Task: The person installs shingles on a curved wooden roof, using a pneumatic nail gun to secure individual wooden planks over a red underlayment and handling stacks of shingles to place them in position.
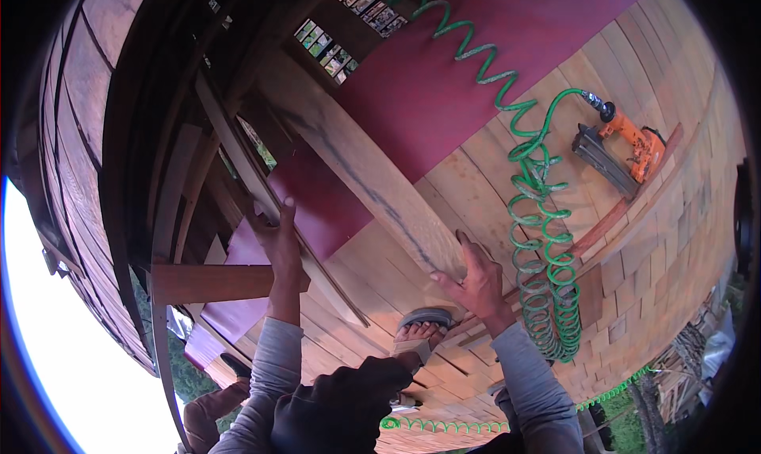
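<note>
My left hand (277,232) is closed around a long, narrow wooden strip (321,275), with the thumb along its edge. The strip slants from the dark framing at upper left toward my foot. On the right, my right hand (477,281) grips the near end of a wide plank (365,172), thumb on one edge and fingers on the other. Dark streaks run along this plank, and its far end reaches the shaded timbers. Both pieces lie over wooden shingles (432,295) and a dark red sheet (468,81).
An orange nail gun (638,149) rests on the shingles at right, joined to a green coiled air hose (547,256). A reddish batten (606,228) lies below it. A wooden beam (218,285) juts in at left. My sandalled foot (424,327) stands between my arms. Another person's leg (212,410) shows lower left.
</note>
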A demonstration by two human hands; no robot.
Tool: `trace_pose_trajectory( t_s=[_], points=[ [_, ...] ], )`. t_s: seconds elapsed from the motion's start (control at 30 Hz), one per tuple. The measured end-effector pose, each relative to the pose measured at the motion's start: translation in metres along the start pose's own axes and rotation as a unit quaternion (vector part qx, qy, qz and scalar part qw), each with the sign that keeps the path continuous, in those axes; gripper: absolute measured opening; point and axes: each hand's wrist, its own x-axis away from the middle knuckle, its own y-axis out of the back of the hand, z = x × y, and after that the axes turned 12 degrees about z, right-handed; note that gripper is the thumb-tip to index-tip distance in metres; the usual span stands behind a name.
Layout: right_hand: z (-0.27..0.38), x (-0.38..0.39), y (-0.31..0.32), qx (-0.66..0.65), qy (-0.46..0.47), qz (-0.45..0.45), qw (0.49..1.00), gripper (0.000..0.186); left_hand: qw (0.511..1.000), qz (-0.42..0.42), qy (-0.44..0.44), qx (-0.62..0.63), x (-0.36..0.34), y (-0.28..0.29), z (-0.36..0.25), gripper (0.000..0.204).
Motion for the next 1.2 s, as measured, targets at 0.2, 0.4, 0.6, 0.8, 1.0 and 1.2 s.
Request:
trace_pose_trajectory(
  t_s=[0.2, 0.4, 0.6, 0.8, 1.0, 1.2],
  points=[
    [0.057, -0.063, 0.011, 0.093, -0.018, -0.016, 0.995, 0.115, 0.972, -0.155, -0.059, -0.164, -0.068, 0.019, 0.002, 0.100],
    [0.062, -0.079, -0.021, 0.204, -0.031, -0.126, 0.970, 0.113, 0.905, -0.201, -0.144, -0.345, -0.085, 0.021, 0.055, 0.079],
    [0.072, -0.083, -0.018, 0.188, -0.060, -0.113, 0.974, 0.108, 0.901, -0.213, -0.176, -0.334, -0.075, 0.006, 0.041, 0.080],
    [0.061, -0.071, -0.018, 0.131, -0.040, -0.129, 0.982, 0.110, 0.844, -0.142, -0.274, -0.438, -0.072, -0.012, 0.012, 0.075],
    [0.035, -0.045, 0.004, -0.038, 0.071, -0.134, 0.988, 0.081, 0.836, 0.062, -0.396, -0.375, -0.102, -0.064, -0.036, 0.082],
    [-0.004, 0.034, 0.038, 0.018, -0.019, -0.062, 0.998, 0.043, 0.815, 0.004, -0.425, -0.394, -0.115, -0.068, -0.026, 0.083]
  ],
)
